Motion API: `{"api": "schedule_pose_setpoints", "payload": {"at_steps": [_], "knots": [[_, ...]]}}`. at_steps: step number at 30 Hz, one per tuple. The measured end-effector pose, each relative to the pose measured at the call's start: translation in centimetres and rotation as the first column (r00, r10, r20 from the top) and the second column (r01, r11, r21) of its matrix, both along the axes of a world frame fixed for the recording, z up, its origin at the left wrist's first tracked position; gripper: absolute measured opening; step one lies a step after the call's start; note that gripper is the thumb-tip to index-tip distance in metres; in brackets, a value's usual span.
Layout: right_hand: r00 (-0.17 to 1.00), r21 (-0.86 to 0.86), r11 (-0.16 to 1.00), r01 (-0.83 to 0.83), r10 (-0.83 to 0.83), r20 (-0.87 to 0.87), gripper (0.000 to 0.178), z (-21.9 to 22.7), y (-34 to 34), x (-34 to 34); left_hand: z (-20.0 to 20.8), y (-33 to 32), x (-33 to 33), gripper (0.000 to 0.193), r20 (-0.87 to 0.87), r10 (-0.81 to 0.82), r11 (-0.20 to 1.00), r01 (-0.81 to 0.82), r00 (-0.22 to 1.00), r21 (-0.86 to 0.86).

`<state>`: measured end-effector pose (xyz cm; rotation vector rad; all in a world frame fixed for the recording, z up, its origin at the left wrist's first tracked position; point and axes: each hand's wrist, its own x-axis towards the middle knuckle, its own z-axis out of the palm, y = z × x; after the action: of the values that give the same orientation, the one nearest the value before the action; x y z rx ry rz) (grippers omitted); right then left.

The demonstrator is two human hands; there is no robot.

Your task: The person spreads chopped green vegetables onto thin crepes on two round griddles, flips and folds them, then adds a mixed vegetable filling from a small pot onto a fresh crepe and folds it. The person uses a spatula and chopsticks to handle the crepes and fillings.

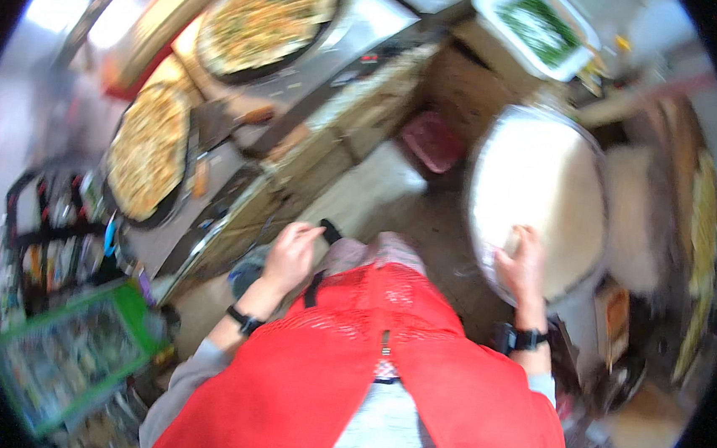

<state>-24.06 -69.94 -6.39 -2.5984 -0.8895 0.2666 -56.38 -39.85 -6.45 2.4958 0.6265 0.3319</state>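
My right hand is over the near part of a large round tub with a pale, smooth surface inside. Its fingers are curled together; whether they hold something small or grip the rim is blurred. My left hand hangs in front of my body, fingers loosely bent and nothing seen in them. A dark object, possibly the tip of a shoe, shows just beyond its fingertips. Off to the far left, two round flatbreads with toppings, one farther and one nearer, lie on dark round griddles.
A spatula with a wooden handle lies beside the griddles on the metal counter. At the far right stands a white container of chopped greens. A red basin sits low between. Bottles in a black rack and a green-framed case are at left.
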Motion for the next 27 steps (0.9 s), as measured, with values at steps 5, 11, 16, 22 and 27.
{"api": "schedule_pose_setpoints", "payload": {"at_steps": [5, 11, 16, 22, 27], "knots": [[0.983, 0.239, 0.969, -0.062, 0.017, 0.185, 0.019, 0.5, 0.5, -0.2, 0.1, -2.6, 3.5, 0.027, 0.018, -0.013, 0.997, 0.014, 1.000, -0.070], [0.973, 0.241, 0.956, 0.170, -0.202, 0.116, 0.005, 1.7, 0.2, 1.5, 1.6, -4.1, 9.7, 0.030, 0.052, -0.174, 0.981, 0.178, 0.983, -0.077], [0.929, 0.306, 0.936, 0.174, -0.259, 0.263, 0.004, 8.7, -3.0, 5.1, 3.6, -4.7, 16.2, 0.031, 0.096, -0.317, 0.939, 0.327, 0.944, -0.112], [0.727, 0.105, 0.946, -0.305, 0.161, 0.667, 0.013, 23.3, -5.3, 8.4, 4.4, -5.9, 21.1, 0.041, 0.101, -0.289, 0.898, 0.306, 0.952, -0.316], [0.684, 0.147, 0.791, -0.594, 0.400, 0.610, 0.018, 30.4, -0.9, 8.1, 3.0, -4.8, 22.6, 0.100, 0.125, -0.036, 0.768, 0.107, 0.992, -0.631]]}}
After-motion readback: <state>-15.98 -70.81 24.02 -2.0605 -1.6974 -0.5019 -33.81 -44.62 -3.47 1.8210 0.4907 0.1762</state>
